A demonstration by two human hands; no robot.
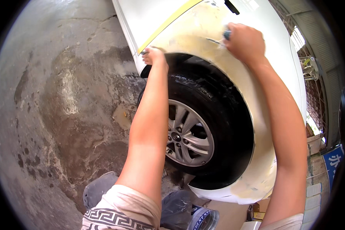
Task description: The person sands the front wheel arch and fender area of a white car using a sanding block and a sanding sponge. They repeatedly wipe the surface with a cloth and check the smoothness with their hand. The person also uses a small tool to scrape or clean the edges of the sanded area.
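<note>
A white car panel around the front wheel arch carries a broad beige, filler-like coat [188,38], mottled with darker patches. At its upper right, my right hand [246,44] is closed round a small dark blue block [227,34], pressed against the panel; the fist hides most of the block. My left hand [155,57] is at the left end of the arch, beside the lower end of a yellow masking tape strip [168,23]. Its fingers are curled and slightly blurred, with something small and dark at the tips. Below the arch sits a black tyre [191,86] on a silver alloy wheel [189,140].
Stained concrete floor [61,115] spreads to the left. Below the panel stand a round tub with a blue-and-white label [203,219] and some cardboard boxes [260,207]. A blue sign [334,161] and metal racking [314,92] are at the far right.
</note>
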